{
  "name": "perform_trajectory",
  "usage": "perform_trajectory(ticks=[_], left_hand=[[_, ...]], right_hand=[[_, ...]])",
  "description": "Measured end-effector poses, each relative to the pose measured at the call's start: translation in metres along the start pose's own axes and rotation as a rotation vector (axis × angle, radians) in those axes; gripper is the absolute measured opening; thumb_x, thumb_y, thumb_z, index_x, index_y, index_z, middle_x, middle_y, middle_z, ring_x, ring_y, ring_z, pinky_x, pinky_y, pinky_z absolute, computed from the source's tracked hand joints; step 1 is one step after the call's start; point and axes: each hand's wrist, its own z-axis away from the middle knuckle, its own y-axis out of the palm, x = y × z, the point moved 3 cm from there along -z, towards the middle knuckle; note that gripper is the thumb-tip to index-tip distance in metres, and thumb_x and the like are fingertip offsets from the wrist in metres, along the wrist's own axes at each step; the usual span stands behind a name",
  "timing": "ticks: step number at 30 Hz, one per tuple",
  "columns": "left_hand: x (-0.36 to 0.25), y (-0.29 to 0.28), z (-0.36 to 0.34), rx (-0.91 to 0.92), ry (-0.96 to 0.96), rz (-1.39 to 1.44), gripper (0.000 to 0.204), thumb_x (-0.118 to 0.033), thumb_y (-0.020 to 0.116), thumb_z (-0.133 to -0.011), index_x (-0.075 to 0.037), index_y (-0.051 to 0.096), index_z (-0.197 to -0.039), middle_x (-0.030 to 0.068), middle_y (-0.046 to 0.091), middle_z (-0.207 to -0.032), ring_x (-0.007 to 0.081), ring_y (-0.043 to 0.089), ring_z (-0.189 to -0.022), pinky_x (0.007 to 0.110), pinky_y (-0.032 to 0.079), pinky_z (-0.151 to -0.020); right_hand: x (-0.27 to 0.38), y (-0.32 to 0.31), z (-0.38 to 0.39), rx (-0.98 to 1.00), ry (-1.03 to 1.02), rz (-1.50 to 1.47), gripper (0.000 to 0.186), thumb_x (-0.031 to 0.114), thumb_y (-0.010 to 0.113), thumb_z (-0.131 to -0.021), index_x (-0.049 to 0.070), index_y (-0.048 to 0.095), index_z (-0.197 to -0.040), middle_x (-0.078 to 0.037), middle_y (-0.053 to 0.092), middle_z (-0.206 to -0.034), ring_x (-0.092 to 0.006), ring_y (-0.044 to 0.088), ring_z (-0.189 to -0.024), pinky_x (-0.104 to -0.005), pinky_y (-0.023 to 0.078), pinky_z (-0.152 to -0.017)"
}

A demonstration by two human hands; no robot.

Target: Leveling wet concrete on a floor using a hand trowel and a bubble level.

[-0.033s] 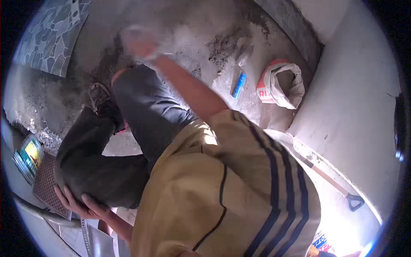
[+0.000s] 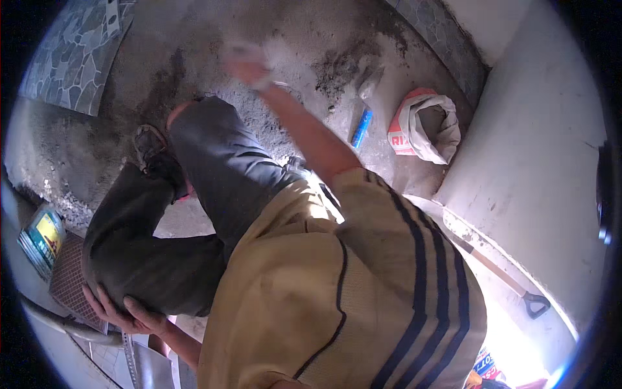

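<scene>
One blurred bare right hand [image 2: 247, 67], grip and contact unclear to me, is at the rough grey cement floor [image 2: 291, 48], seemingly part smoothed, part left crumbly, while the bare left hand [image 2: 129, 316] lies spread on dark-grey cloth trousers [image 2: 152, 269]

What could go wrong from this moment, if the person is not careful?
The right hand is blurred over the rough grey floor; its skin could perhaps get scraped there. The blue tube-shaped item lies near the right forearm, so a wide swing might knock it. The open-topped sack stands just beyond that item and could possibly be tipped.
</scene>
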Motion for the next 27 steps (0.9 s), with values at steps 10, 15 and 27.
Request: perform_trajectory(ticks=[10, 15, 27], left_hand=[[0.027, -0.043, 0.038, 0.038, -0.065, -0.261, 0.054, -0.037, 0.041, -0.09, 0.003, 0.053, -0.124, 0.0242, 0.044, -0.133, 0.0365, 0.04, -0.124, 0.051, 0.026, -0.106], [0.025, -0.054, 0.041, 0.028, -0.06, -0.295, 0.053, -0.035, 0.04, -0.089, 0.004, 0.053, -0.123, 0.0248, 0.046, -0.132, 0.0373, 0.04, -0.124, 0.051, 0.025, -0.106], [0.013, -0.081, 0.091, -0.059, -0.302, -0.369, 0.053, -0.037, 0.045, -0.088, 0.001, 0.051, -0.125, 0.0236, 0.043, -0.135, 0.038, 0.038, -0.126, 0.051, 0.022, -0.108]], right_hand=[[-0.124, -0.21, 0.189, 0.611, 0.599, 0.521, 0.032, 0.032, 0.064, -0.074, 0.006, 0.06, -0.092, -0.015, 0.065, -0.084, -0.0279, 0.062, -0.078, -0.0354, 0.049, -0.068], [-0.042, -0.143, 0.19, 0.781, 0.682, 0.105, 0.076, 0.036, 0.075, -0.07, 0.008, 0.041, -0.131, -0.027, 0.035, -0.129, -0.0392, 0.037, -0.122, -0.0467, 0.042, -0.093], [0.04, -0.125, 0.165, 1.182, 0.228, 0.284, 0.069, 0.022, 0.07, -0.062, 0.011, 0.048, -0.126, -0.031, 0.04, -0.118, -0.0495, 0.043, -0.108, -0.0508, 0.039, -0.095]])
